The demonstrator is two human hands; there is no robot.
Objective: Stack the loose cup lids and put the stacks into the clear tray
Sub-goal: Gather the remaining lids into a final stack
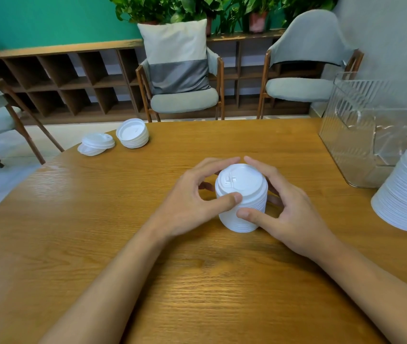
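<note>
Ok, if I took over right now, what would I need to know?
Left hand and right hand both grip the middle stack, standing on the table.
Tall stack stands beside the clear tray; short stack and a few loose lids lie far left.
Done: three stacks built.
Left: stack the loose lids, move every stack into the tray; none shows inside yet.

1. It looked like a café or lounge seating area.
2. A round wooden table (pixel 73 207) stood among cushioned chairs (pixel 185 100).
3. Low wooden cubby shelving (pixel 60 83) carried potted plants (pixel 160 8) before a green wall (pixel 36 18).
</note>
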